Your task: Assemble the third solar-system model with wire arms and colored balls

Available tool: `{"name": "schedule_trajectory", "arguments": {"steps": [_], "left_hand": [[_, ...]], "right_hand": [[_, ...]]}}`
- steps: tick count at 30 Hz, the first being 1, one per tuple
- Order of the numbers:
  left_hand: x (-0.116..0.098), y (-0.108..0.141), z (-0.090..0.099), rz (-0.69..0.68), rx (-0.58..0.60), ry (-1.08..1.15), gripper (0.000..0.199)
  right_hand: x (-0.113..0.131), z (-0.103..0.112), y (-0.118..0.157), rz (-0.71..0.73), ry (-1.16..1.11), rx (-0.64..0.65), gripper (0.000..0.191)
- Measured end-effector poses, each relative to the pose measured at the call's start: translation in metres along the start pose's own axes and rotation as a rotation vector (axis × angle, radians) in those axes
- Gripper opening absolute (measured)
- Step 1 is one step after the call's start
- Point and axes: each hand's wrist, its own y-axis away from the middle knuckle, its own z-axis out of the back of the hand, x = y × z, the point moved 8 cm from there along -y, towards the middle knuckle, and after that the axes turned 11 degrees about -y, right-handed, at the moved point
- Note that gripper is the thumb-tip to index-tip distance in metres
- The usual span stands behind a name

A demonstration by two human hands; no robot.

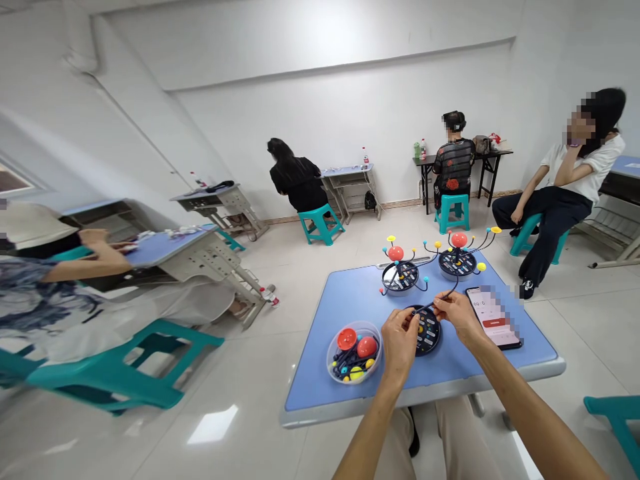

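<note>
Our left fingers (406,321) and right fingers (442,301) close on a thin, light, stiff black plastic rod (434,304), best held gently by its slim shaft, just above a round black disc base (428,340) on the blue counter (320,373).

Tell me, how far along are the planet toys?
Two planet toys look built, with balls on their arms. The left hand and right hand hold a black rod over a third base. Waiting in the clear bowl: red balls, a yellow ball and rods.
</note>
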Motion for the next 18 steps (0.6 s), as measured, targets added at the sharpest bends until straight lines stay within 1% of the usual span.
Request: {"name": "schedule_trajectory", "arguments": {"steps": [4, 9, 11, 15, 18], "left_hand": [[0.001, 0.000, -0.002, -0.008, 0.007, 0.031, 0.018], [-0.012, -0.003, 0.003, -0.152, 0.013, -0.125, 0.019], [-0.015, -0.005, 0.002, -0.196, 0.048, -0.195, 0.020], [-0.007, -0.006, -0.007, -0.207, 0.171, -0.283, 0.021], [0.001, -0.003, -0.011, -0.180, 0.188, -0.332, 0.024]], "right_hand": [[0.000, 0.000, 0.001, 0.010, -0.009, -0.007, 0.029], [-0.003, 0.002, 0.000, 0.008, -0.020, -0.029, 0.027], [-0.007, 0.003, 0.000, 0.000, -0.018, -0.045, 0.025], [-0.021, 0.010, 0.000, -0.029, 0.000, -0.089, 0.022], [-0.030, 0.017, 0.000, -0.049, 0.035, -0.114, 0.020]]}}
